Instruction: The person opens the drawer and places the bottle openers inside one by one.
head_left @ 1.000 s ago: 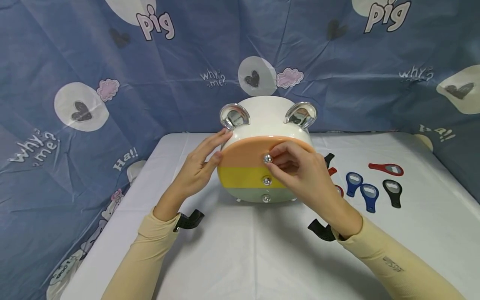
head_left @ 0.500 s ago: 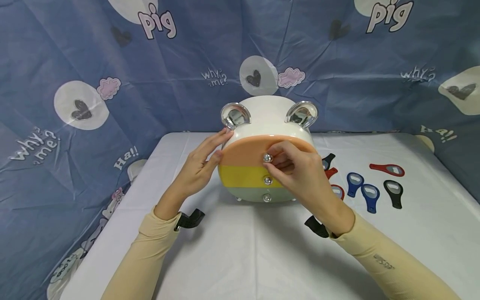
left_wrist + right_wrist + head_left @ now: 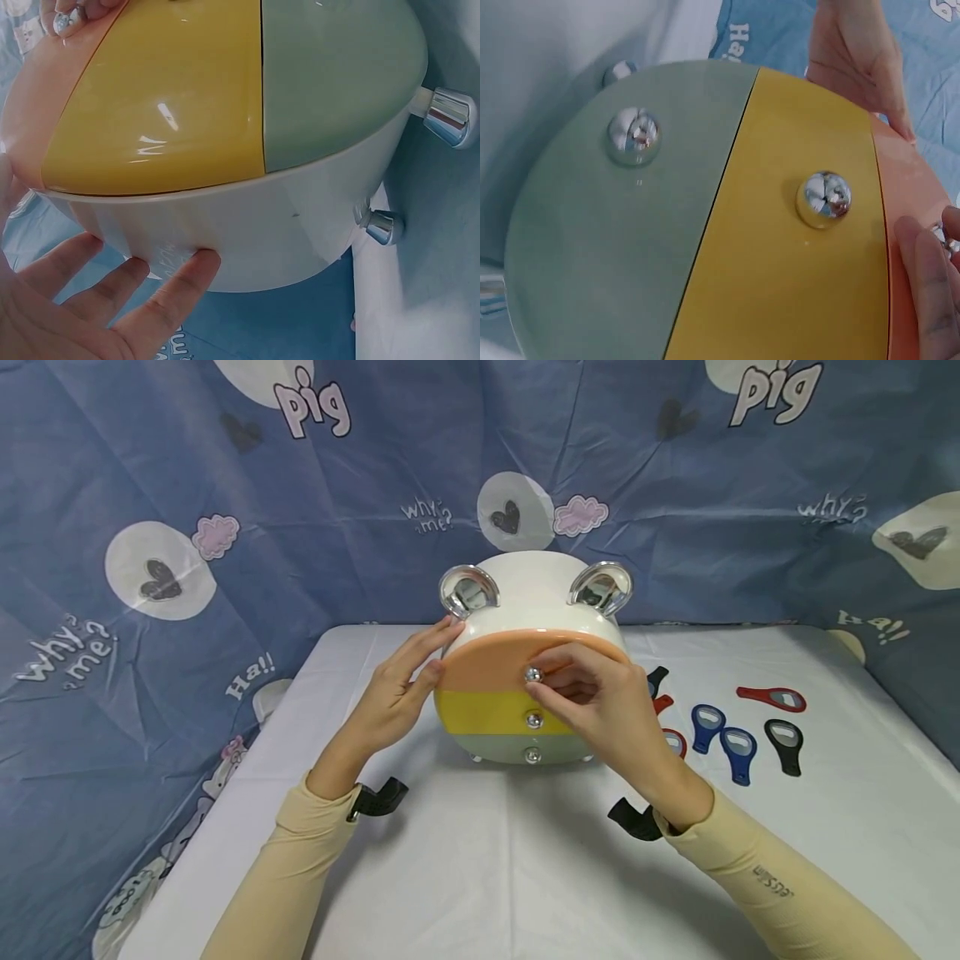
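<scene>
A rounded white drawer box (image 3: 528,581) with two silver ears stands on the table. Its front has an orange drawer (image 3: 480,662) on top, a yellow drawer (image 3: 476,714) in the middle and a green drawer (image 3: 495,748) below, each with a round silver knob. All three fronts sit flush. My right hand (image 3: 611,702) pinches the top knob (image 3: 533,674) between thumb and fingers. My left hand (image 3: 393,693) steadies the box's left side; in the left wrist view its spread fingers (image 3: 169,304) lie along the white wall (image 3: 247,232).
Several bottle openers lie right of the box: a red one (image 3: 776,697), a black one (image 3: 785,745) and blue ones (image 3: 739,753), others partly hidden by my right hand. A white cloth covers the table (image 3: 465,877). A blue printed curtain (image 3: 360,468) hangs behind.
My right wrist and forearm have shifted slightly left, showing more of the openers behind them. The pinch on the top knob, the left hand and the drawers look the same.
</scene>
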### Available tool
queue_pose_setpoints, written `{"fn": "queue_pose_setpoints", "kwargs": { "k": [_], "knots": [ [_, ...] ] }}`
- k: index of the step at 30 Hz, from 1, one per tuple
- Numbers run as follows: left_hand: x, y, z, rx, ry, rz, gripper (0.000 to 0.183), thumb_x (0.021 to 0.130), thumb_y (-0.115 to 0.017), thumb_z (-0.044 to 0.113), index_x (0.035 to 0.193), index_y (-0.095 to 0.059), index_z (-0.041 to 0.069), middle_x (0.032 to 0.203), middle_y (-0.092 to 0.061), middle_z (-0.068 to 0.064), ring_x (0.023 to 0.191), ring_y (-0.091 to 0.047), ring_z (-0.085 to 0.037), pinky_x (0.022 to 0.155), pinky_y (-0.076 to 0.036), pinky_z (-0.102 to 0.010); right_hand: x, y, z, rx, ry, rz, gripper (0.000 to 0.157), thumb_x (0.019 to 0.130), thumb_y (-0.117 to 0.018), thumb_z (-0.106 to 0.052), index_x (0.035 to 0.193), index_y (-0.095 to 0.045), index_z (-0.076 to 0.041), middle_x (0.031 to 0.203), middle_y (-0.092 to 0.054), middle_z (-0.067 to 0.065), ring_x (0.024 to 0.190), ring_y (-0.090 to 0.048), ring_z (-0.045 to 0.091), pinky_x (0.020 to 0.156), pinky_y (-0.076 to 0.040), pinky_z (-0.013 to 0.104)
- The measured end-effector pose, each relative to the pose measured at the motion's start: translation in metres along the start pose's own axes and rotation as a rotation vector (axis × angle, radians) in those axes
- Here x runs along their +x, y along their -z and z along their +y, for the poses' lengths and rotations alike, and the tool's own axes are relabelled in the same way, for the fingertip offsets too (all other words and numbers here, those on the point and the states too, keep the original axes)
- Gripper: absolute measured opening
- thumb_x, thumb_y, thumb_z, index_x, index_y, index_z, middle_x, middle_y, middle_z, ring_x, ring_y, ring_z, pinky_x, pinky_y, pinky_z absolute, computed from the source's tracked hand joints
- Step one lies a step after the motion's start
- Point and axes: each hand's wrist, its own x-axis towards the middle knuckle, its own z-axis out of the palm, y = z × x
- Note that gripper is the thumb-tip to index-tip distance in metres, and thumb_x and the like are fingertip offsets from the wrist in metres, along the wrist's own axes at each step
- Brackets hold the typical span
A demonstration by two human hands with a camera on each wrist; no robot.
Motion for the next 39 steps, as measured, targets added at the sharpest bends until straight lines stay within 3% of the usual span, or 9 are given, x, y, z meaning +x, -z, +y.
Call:
{"fn": "queue_pose_setpoints", "kwargs": {
  "k": [14,28,35,39],
  "knots": [
    [0.0,0.0,-0.001,-0.008,0.018,-0.014,0.047,0.116,-0.044,0.039,0.162,-0.05,0.03,0.171,-0.043,0.005,0.159,-0.042,-0.02,0.127,-0.041,-0.056,-0.004,-0.001,0.003,0.027,-0.043,0.025,0.023,0.091,-0.088,-0.013,0.113,-0.083,-0.014,0.1,-0.081,-0.001,0.079,-0.078,0.007,0.073,-0.065,0.019],
    [0.0,0.004,-0.001,-0.036,0.046,-0.065,0.05,0.116,-0.041,0.045,0.165,-0.046,0.033,0.174,-0.037,0.008,0.161,-0.038,-0.021,0.127,-0.04,-0.061,-0.014,0.001,-0.005,-0.008,0.015,0.018,0.024,0.091,-0.087,-0.011,0.114,-0.082,-0.015,0.088,-0.081,-0.003,0.074,-0.077,0.005,0.07,-0.064,0.019],
    [-0.002,0.004,-0.003,-0.084,0.059,-0.085,0.048,0.117,-0.046,0.024,0.165,-0.046,0.028,0.175,-0.035,0.006,0.147,-0.055,-0.025,0.102,-0.062,-0.049,-0.022,0.001,-0.01,-0.036,0.055,0.023,0.025,0.089,-0.089,-0.009,0.113,-0.083,-0.016,0.09,-0.081,-0.004,0.075,-0.078,0.005,0.071,-0.064,0.017],
    [-0.002,0.004,-0.004,-0.083,0.057,-0.081,0.048,0.116,-0.047,0.023,0.165,-0.047,0.028,0.175,-0.035,0.006,0.153,-0.05,-0.024,0.105,-0.061,-0.049,-0.027,0.002,-0.014,-0.033,0.061,0.02,0.026,0.089,-0.088,-0.007,0.113,-0.083,-0.016,0.092,-0.082,-0.004,0.076,-0.078,0.006,0.071,-0.064,0.018]
  ]
}}
